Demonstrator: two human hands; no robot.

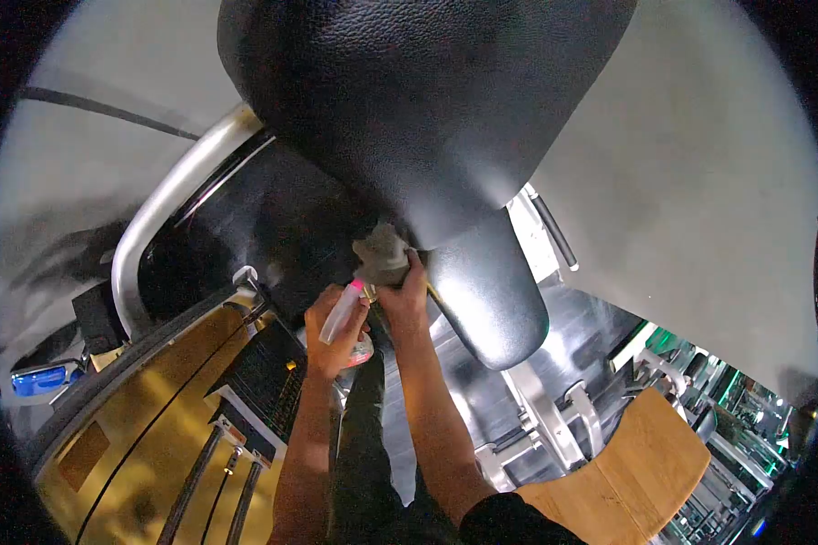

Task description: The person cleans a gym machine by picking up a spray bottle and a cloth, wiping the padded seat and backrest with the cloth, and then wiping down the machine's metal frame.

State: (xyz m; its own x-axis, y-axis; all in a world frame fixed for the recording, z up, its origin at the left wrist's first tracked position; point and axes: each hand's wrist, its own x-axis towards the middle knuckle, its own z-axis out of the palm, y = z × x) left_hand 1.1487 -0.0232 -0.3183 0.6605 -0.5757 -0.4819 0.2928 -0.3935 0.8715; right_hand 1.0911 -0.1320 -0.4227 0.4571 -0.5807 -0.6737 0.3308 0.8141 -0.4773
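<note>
My left hand [325, 329] is closed around a spray bottle [340, 314] with a whitish upper part and a pink tip. Its lower part, whitish with red, shows below my fingers. Close beside it, my right hand [405, 289] grips a crumpled greyish cloth [383, 252]. The pink tip points up toward the cloth and looks very near it; whether they touch I cannot tell. Just above the cloth hangs the lower end of a large black padded backrest [427, 109]. A black padded seat [491, 295] lies to the right of my right hand.
A curved silver metal tube [159, 200] rises at the left. Below it stands a yellowish panel [168, 418] with a black cable and a dark placard [262, 377]. White machine frame parts [545, 418] and a wooden surface [631, 463] are at lower right. A blue object [39, 381] sits far left.
</note>
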